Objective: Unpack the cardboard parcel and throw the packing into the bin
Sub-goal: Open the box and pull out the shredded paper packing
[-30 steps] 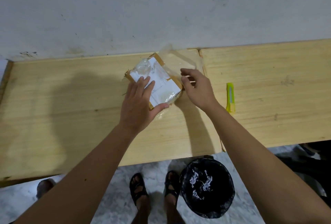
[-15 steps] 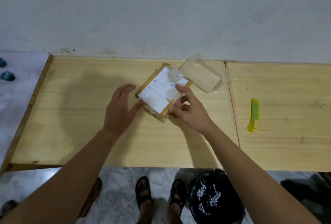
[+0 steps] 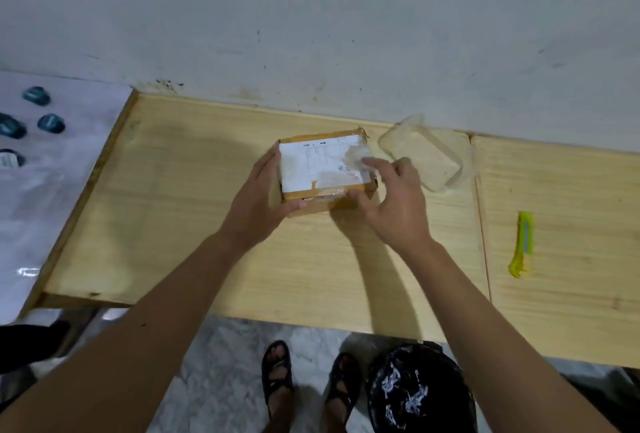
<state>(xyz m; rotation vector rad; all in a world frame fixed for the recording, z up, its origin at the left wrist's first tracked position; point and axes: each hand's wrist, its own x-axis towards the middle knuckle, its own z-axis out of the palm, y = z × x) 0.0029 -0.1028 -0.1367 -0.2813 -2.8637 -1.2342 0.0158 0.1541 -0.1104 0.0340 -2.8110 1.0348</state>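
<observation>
Our left grip (image 3: 258, 197) is clamped on the left end of the cardboard parcel (image 3: 325, 169), fingers along its side and thumb on its near face; our right grip (image 3: 394, 200) has its fingers spread over the right end, fingertips on the crinkled clear tape, thumb on the near edge, but whether it truly clasps the parcel we cannot tell. The parcel sits between the two, on the bench (image 3: 207, 225)

We count two pale wooden boards butted together as the bench, their seam right of the right grip, set against a scuffed grey-white wall (image 3: 311, 17). Beyond the right grip, just beside the parcel's far right corner, lies one clear plastic tub (image 3: 429, 155). Well to the right of that grip, on the second board, lies one yellow-green box cutter (image 3: 523, 242). Far left of the left grip a white sheet (image 3: 52, 190) carries four small dark teal things, too blurred to name. Below the grips, on the marbled floor (image 3: 214, 380), are two sandalled feet and, under the right forearm, one bin (image 3: 415, 394) lined with a black bag

The parcel bears one white shipping label; its print is too smeared to read
</observation>
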